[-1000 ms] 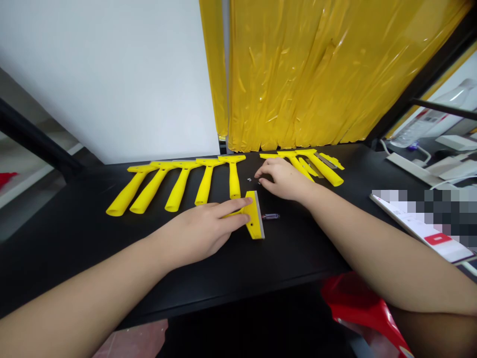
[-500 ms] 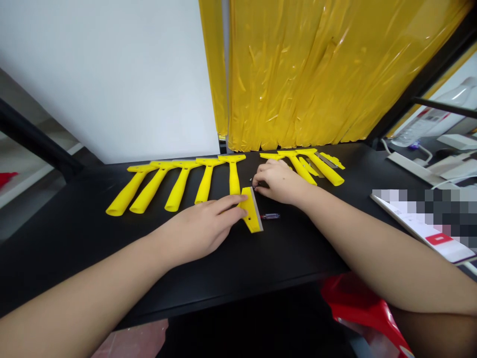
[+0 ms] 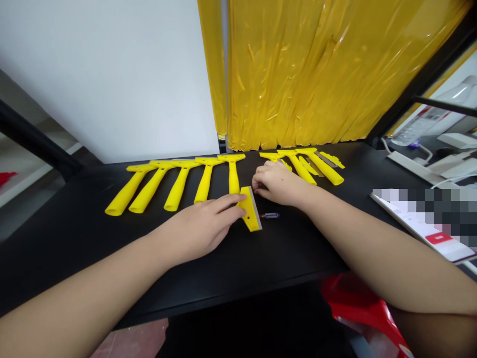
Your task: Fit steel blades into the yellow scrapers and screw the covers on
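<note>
My left hand (image 3: 208, 223) is closed round a yellow scraper (image 3: 250, 209), its fingers on the head and its handle hidden under the palm. The scraper's grey blade edge faces right. My right hand (image 3: 274, 183) rests on the black surface just beyond, fingertips curled down together; whatever they may hold is hidden. Between the hands lies a small screwdriver (image 3: 270, 216) with a clear handle, its other end running toward the blade. Several yellow scrapers (image 3: 179, 186) are lined up to the left. Behind my right hand are more yellow scrapers (image 3: 324, 166).
Yellow head pieces with a blade (image 3: 330, 160) lie at the far right of the black shelf (image 3: 112, 258). A white panel (image 3: 130, 74) and yellow plastic wrapping (image 3: 298, 74) stand behind. To the right are a flat tablet-like device (image 3: 439, 238) and a plastic bottle (image 3: 434, 114).
Both hands keep nearly the same place. A tiny dark thing seen by my right fingertips earlier no longer shows. The view has shifted very slightly.
</note>
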A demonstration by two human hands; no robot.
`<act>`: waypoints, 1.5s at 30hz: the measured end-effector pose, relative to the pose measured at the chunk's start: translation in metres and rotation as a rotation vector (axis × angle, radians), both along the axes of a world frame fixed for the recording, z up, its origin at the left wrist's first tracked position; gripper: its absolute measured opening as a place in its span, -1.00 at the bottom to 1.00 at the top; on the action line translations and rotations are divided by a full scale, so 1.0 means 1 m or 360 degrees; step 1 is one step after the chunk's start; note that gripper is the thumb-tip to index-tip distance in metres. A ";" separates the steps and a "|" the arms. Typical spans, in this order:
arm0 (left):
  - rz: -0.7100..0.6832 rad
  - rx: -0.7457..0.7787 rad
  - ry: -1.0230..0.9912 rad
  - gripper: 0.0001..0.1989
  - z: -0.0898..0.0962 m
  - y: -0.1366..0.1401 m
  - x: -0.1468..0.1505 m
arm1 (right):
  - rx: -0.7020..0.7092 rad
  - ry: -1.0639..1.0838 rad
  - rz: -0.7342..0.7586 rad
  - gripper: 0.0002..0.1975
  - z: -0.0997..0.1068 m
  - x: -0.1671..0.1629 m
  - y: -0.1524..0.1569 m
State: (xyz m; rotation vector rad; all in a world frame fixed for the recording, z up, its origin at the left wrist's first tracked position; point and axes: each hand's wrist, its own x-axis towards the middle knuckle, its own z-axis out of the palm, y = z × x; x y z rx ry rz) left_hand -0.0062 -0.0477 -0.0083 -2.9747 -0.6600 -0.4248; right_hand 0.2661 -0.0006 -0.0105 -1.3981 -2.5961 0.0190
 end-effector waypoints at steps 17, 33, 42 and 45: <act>0.0097 0.0119 -0.0017 -0.59 -0.007 0.003 -0.001 | -0.0859 0.1033 0.0349 -0.92 0.001 -0.011 -0.020; 0.0202 0.0149 -0.0100 -0.58 -0.006 0.002 0.001 | -0.1738 0.1903 -0.0095 -0.41 -0.005 -0.029 -0.028; 0.0226 0.0180 -0.0122 -0.58 -0.006 0.002 0.001 | -0.1748 0.1938 -0.0276 -0.65 0.009 -0.026 -0.028; 0.0224 0.0175 -0.0132 -0.62 -0.004 0.001 0.002 | -0.1596 0.1907 -0.0315 -0.69 0.012 -0.020 -0.025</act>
